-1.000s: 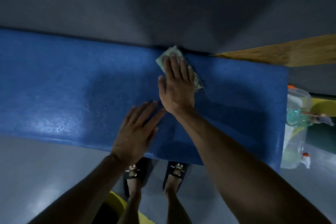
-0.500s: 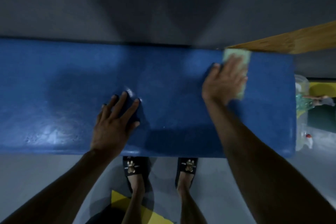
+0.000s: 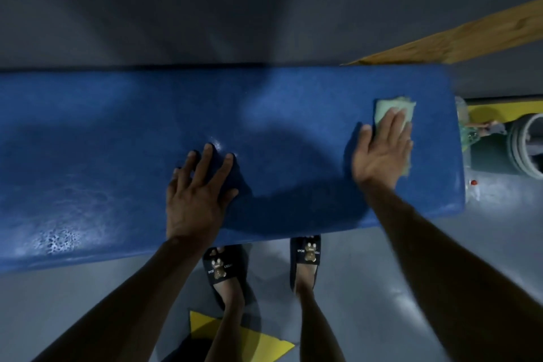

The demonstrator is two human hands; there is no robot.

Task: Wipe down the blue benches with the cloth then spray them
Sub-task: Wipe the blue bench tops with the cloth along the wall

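A long blue bench (image 3: 117, 132) runs across the view against a grey wall, its top wet and shiny at the left. My right hand (image 3: 382, 153) lies flat with straight fingers on a pale green folded cloth (image 3: 382, 109) near the bench's right end, pressing it onto the surface. My left hand (image 3: 199, 194) rests flat on the middle of the bench, fingers spread. A clear plastic bottle (image 3: 462, 114) peeks out past the right end; no spray head shows.
A wooden plank (image 3: 458, 41) leans at the upper right. A grey round container (image 3: 526, 147) and a yellow strip lie on the floor right of the bench. My feet in black slippers (image 3: 223, 267) stand on grey floor at the bench's front edge.
My right hand slid the cloth from the bench's middle back edge to the right end, then a little toward me. My left hand stayed planted on the bench.
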